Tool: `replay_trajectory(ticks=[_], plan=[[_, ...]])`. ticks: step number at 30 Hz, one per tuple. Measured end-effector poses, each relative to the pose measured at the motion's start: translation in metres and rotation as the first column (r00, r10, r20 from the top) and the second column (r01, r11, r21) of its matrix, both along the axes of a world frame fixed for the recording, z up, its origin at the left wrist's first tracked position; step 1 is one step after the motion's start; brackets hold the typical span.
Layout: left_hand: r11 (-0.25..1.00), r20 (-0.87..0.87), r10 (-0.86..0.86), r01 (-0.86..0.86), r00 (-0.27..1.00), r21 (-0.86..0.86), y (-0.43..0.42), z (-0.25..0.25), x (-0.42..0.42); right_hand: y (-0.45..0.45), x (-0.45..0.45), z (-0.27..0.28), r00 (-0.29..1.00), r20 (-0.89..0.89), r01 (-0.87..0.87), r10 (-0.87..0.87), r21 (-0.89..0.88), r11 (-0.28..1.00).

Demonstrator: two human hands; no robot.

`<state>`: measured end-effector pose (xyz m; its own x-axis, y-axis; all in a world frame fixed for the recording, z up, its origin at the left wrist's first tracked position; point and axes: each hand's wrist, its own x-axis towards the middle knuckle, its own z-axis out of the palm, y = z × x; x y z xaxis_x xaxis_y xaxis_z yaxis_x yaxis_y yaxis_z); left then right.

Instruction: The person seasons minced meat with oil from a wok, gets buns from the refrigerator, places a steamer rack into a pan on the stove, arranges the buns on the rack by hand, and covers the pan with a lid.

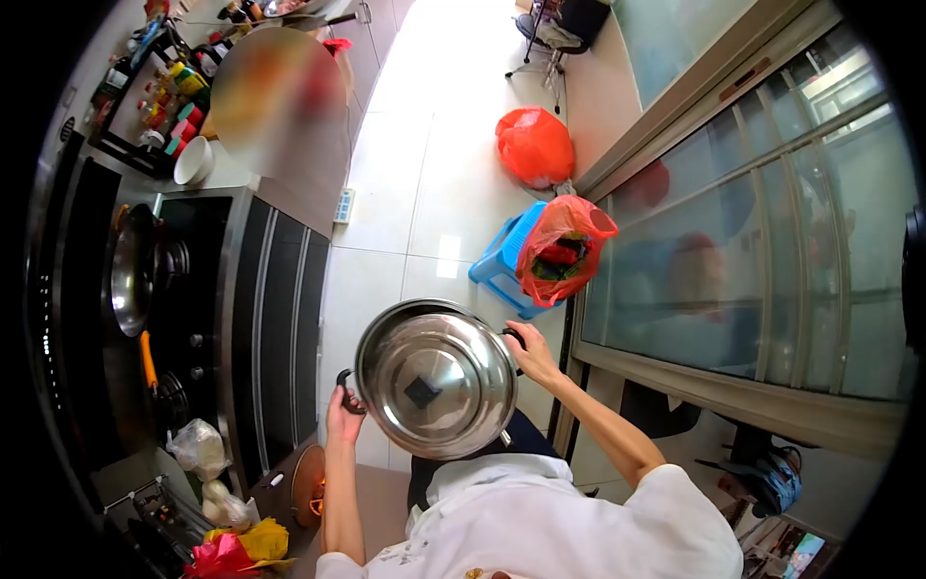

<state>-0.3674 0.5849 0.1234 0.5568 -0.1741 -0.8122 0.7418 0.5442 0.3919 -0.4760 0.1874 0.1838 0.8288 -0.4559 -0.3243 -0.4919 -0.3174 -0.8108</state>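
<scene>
Hanging there over the tiled floor (381, 275) is the lidded stainless-steel pot (453, 376), left hand (343, 415) with its grip curled round one black handle (345, 388), right hand (535, 357) likewise round the opposite one, presumably balancing the weight between them.

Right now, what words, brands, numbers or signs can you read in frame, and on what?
Nothing legible.
Condiment bottles: labels present, too small and blurred.
White marks on the black panel, far left: too small to tell.
Stainless-steel pot: no lettering I can make out.
Tied red plastic bag: none visible.
</scene>
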Motion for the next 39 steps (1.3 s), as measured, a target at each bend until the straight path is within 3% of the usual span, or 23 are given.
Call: replay_trajectory(ticks=[6, 10, 13, 17, 22, 24, 26, 30, 39], plan=[[0.971, -0.112, -0.235, 0.230, 0.965, -0.058, -0.088, -0.116, -0.025, -0.067, -0.088, -0.103, 0.958, -0.252, 0.135, -0.138, -0.027, 0.990], [0.927, -0.156, -0.374, 0.375, 0.914, -0.027, -0.155, -0.189, -0.046, -0.099, -0.156, -0.203, 0.915, -0.343, 0.195, -0.214, -0.088, 0.977], [0.859, -0.208, -0.503, 0.511, 0.839, -0.016, -0.176, -0.282, -0.074, -0.116, -0.199, -0.273, 0.873, -0.404, 0.262, -0.273, -0.083, 0.962], [0.758, -0.363, -0.611, 0.653, 0.703, -0.011, -0.212, -0.362, -0.103, -0.138, -0.246, -0.365, 0.828, -0.466, 0.284, -0.312, -0.132, 0.950], [0.728, -0.366, -0.644, 0.685, 0.672, -0.025, -0.249, -0.454, -0.135, -0.161, -0.287, -0.464, 0.789, -0.504, 0.362, -0.351, -0.080, 0.929], [0.764, -0.308, -0.630, 0.640, 0.713, -0.083, -0.258, -0.492, -0.151, -0.182, -0.318, -0.515, 0.753, -0.569, 0.416, -0.329, 0.025, 0.909], [0.803, -0.275, -0.594, 0.575, 0.756, -0.156, -0.255, -0.546, -0.174, -0.191, -0.319, -0.537, 0.739, -0.570, 0.449, -0.359, 0.018, 0.893], [0.695, -0.399, -0.677, 0.716, 0.619, -0.068, -0.275, -0.552, -0.164, -0.205, -0.315, -0.565, 0.728, -0.545, 0.492, -0.416, -0.008, 0.870], [0.671, -0.350, -0.702, 0.740, 0.620, -0.035, -0.287, -0.594, -0.168, -0.227, -0.311, -0.590, 0.725, -0.504, 0.524, -0.470, -0.038, 0.851]])
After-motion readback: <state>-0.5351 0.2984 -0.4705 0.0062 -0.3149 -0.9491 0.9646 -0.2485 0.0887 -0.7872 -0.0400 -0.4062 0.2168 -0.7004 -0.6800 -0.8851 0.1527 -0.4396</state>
